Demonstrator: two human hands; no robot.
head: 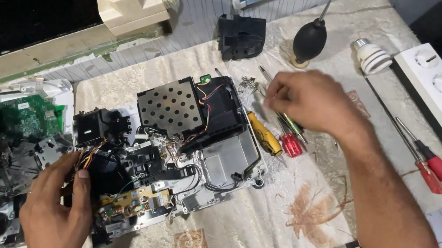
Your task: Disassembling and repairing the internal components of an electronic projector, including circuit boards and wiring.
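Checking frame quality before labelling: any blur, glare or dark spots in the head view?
Head view: right hand smeared by motion blur over the screwdrivers; left hand and opened device sharp; light even, soft shadows; top-left corner very dark; no strong glare.

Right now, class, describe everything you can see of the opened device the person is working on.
The opened device lies flat on the cream patterned cloth, its cover off. A black perforated metal plate sits at its upper left beside a black housing with red, yellow and black wires. Lower down are a yellowish circuit board, black blocks and a silver metal base. The left hand grips its lower left corner; the right hand hovers beyond its upper right.
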